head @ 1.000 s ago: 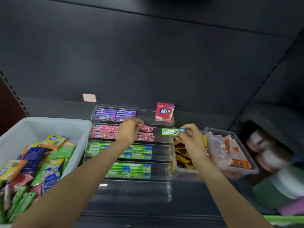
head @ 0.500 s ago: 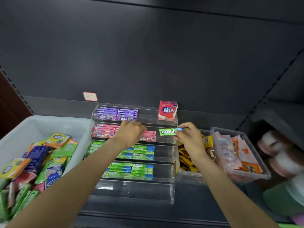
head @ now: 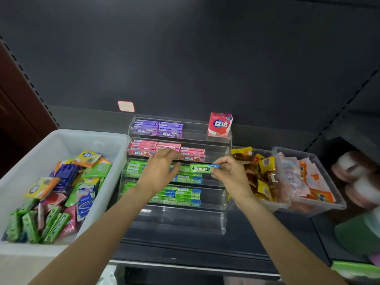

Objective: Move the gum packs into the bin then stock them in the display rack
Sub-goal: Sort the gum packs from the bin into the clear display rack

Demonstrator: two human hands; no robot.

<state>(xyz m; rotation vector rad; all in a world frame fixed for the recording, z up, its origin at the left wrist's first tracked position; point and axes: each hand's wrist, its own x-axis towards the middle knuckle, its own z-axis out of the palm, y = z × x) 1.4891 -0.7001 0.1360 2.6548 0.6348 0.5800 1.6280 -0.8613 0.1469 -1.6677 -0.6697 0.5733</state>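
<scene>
A clear tiered display rack (head: 185, 221) stands on the dark shelf. It holds purple packs (head: 158, 127) on top, pink packs (head: 144, 148) below, then two tiers of green packs (head: 185, 194). A red gum box (head: 221, 124) stands upright at the top right. My left hand (head: 162, 167) hovers over the front of the pink row, fingers relaxed and holding nothing. My right hand (head: 230, 173) pinches one end of a green Doublemint pack (head: 202, 168), held level in front of the upper green tier. At the left, the white bin (head: 61, 134) holds several mixed gum packs.
Two clear tubs of snack packets (head: 265, 175) (head: 308, 177) sit right of the rack. A small price label (head: 125, 105) is stuck on the shelf's back wall. Blurred rolls and a green object fill the far right. The rack's lowest tier holds nothing.
My left hand laid a pink pack in the pink row, let go of it and drew back a little. My right hand kept hold of the Doublemint pack and drifted slightly lower.
</scene>
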